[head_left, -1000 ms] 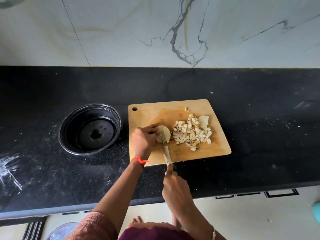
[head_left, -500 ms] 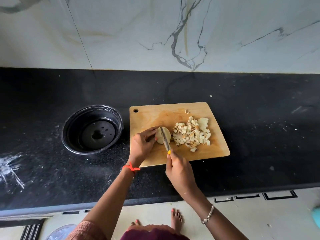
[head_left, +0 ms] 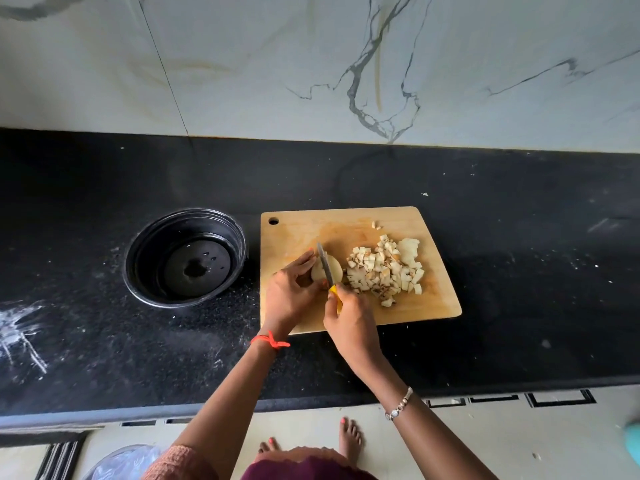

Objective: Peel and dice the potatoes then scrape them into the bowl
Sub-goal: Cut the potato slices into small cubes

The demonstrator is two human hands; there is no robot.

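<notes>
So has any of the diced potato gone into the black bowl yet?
No, the black bowl holds no potato; the diced potato is all piled on the cutting board.

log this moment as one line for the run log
step: dicing | left hand: steadies potato piece | right hand: knife | bowl: no potato

looks like a home kitchen tbh: black speckled stone surface (head_left: 485, 271), marble-look wall (head_left: 311, 64) behind it, wooden cutting board (head_left: 346, 223) with diced potato (head_left: 384, 271), bare feet on tile floor (head_left: 519, 441)
</notes>
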